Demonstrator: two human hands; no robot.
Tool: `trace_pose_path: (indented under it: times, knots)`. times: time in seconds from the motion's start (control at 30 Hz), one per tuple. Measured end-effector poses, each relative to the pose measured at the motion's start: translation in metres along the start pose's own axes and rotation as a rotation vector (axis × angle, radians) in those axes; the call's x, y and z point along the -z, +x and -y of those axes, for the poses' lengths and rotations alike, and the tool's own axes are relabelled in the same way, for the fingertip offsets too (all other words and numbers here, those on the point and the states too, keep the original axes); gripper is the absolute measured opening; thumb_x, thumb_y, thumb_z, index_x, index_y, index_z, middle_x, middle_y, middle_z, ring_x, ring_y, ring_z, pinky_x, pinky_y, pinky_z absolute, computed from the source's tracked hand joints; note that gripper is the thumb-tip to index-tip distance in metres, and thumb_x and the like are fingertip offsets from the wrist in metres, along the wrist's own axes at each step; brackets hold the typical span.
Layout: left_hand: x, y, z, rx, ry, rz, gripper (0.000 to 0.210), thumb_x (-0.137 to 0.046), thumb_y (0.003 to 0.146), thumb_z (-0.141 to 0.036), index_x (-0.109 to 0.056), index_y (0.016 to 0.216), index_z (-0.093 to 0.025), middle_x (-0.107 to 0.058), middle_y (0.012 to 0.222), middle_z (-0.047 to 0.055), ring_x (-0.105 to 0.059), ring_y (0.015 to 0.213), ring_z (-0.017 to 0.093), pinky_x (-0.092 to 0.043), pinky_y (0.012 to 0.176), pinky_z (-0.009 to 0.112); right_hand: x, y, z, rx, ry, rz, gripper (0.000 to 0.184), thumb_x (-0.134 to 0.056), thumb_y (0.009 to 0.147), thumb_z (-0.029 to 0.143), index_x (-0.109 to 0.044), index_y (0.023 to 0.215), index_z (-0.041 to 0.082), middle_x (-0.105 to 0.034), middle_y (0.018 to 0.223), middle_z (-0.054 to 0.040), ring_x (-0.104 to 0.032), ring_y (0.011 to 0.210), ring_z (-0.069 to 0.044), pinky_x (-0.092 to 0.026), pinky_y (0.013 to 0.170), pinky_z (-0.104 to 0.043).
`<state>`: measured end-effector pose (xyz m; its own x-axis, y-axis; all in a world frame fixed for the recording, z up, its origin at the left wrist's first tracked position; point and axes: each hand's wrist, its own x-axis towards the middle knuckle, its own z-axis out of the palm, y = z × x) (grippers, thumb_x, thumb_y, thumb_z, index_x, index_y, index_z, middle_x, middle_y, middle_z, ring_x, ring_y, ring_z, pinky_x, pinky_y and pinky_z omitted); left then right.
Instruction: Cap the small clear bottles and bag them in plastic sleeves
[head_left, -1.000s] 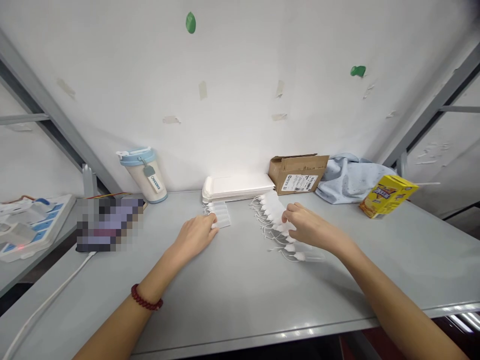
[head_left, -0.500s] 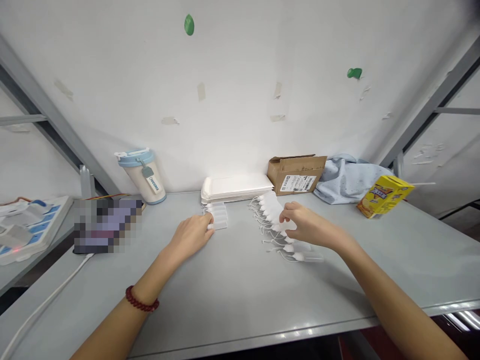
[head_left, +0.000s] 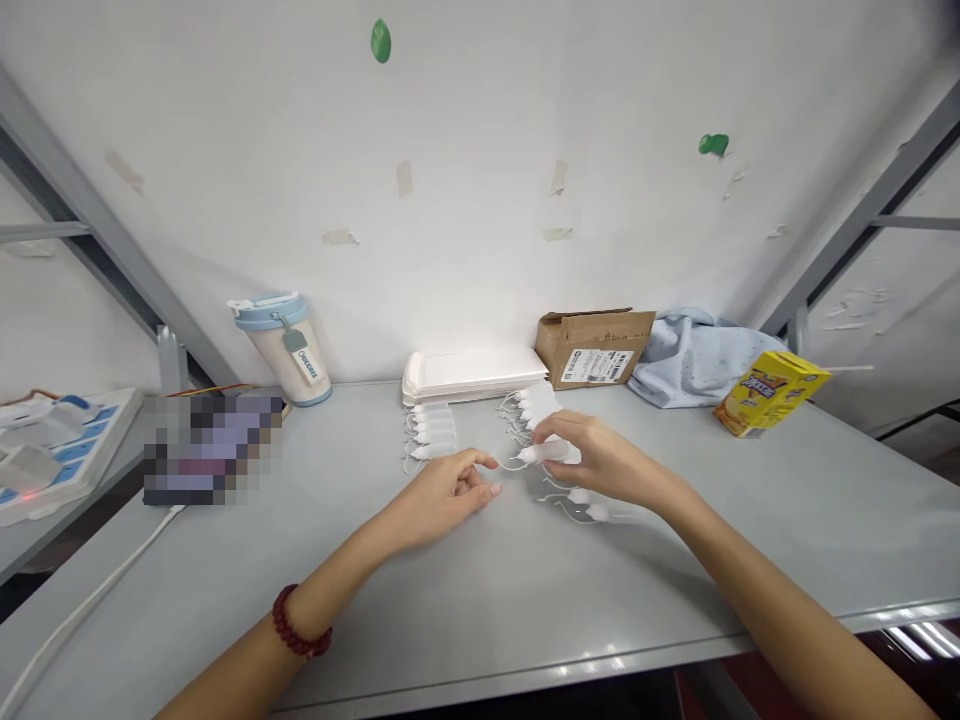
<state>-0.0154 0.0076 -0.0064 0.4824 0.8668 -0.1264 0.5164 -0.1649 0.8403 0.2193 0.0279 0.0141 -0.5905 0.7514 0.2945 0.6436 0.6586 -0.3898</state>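
My right hand [head_left: 604, 455] grips a small translucent tube [head_left: 531, 454] with a white pointed cap between thumb and fingers, just above the right-hand row. From its cap a thin white string [head_left: 510, 467] trails left toward my left hand [head_left: 442, 500]. That hand hangs over the table with thumb and index finger apart, nothing between them; the index tip is near the string. Several similar tubes [head_left: 538, 400] lie behind my right hand, and another tube [head_left: 611, 515] lies in front of it. To the left, more tubes [head_left: 435, 432] lie in a neat stack, strings pointing left.
White flat packets [head_left: 472, 370] lie against the wall, beside a cardboard box [head_left: 596, 350] and a blue cloth [head_left: 694, 360]. A yellow drink carton [head_left: 769, 393] with a straw stands right. At left are a tumbler [head_left: 289, 350], a blurred phone [head_left: 217, 450] and a power strip [head_left: 75, 455].
My left hand has left the left-hand row and moved right and nearer to me. My right hand has shifted left, with a tube now held in its fingers.
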Motion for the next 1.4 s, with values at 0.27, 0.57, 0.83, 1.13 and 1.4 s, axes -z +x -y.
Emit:
trace_pose_path:
  times: [0.27,0.57,0.83,1.13,1.4]
  knots:
    - [0.003,0.002,0.002,0.002,-0.149,-0.084,0.03,-0.045,0.083,-0.043,-0.058,0.089,-0.017,-0.059,0.073,0.001,-0.048,0.053,0.009,-0.04,0.052,0.022,-0.007,0.001,0.003,0.017,-0.025,-0.066,0.014,-0.056,0.079,0.018,-0.056,0.093,0.018,-0.063,0.089,-0.0056,-0.057,0.082,-0.019,-0.045,0.073,-0.03]
    - [0.001,0.001,-0.002,-0.032,-0.143,-0.193,0.023,-0.052,0.079,-0.035,-0.064,0.077,-0.015,-0.058,0.069,0.0,-0.051,0.057,0.011,-0.042,0.055,0.023,-0.017,0.0,0.005,0.115,0.052,-0.099,0.017,-0.053,0.082,0.019,-0.055,0.1,0.019,-0.062,0.093,-0.0061,-0.059,0.08,-0.016,-0.048,0.07,-0.028]
    - [0.001,0.0,-0.001,-0.061,-0.126,-0.191,0.023,-0.05,0.081,-0.034,-0.065,0.083,-0.017,-0.058,0.065,0.0,-0.055,0.061,0.013,-0.041,0.057,0.024,-0.021,0.0,0.008,0.124,0.061,-0.084,0.016,-0.053,0.083,0.021,-0.055,0.099,0.018,-0.061,0.092,-0.0064,-0.059,0.081,-0.017,-0.049,0.07,-0.028]
    - [0.002,0.001,-0.002,-0.053,-0.176,-0.209,0.023,-0.052,0.081,-0.035,-0.064,0.082,-0.016,-0.059,0.062,0.0,-0.053,0.06,0.012,-0.041,0.054,0.023,-0.018,0.001,0.007,0.121,0.067,-0.088,0.015,-0.054,0.083,0.022,-0.055,0.098,0.018,-0.062,0.091,-0.0073,-0.059,0.079,-0.017,-0.049,0.07,-0.029]
    - [0.003,0.002,-0.002,-0.038,-0.225,-0.186,0.024,-0.053,0.081,-0.036,-0.064,0.08,-0.015,-0.059,0.062,0.001,-0.053,0.058,0.011,-0.042,0.052,0.021,-0.017,0.0,0.01,0.13,0.1,-0.105,0.014,-0.053,0.085,0.023,-0.056,0.097,0.018,-0.062,0.088,-0.0065,-0.058,0.077,-0.016,-0.047,0.068,-0.028]
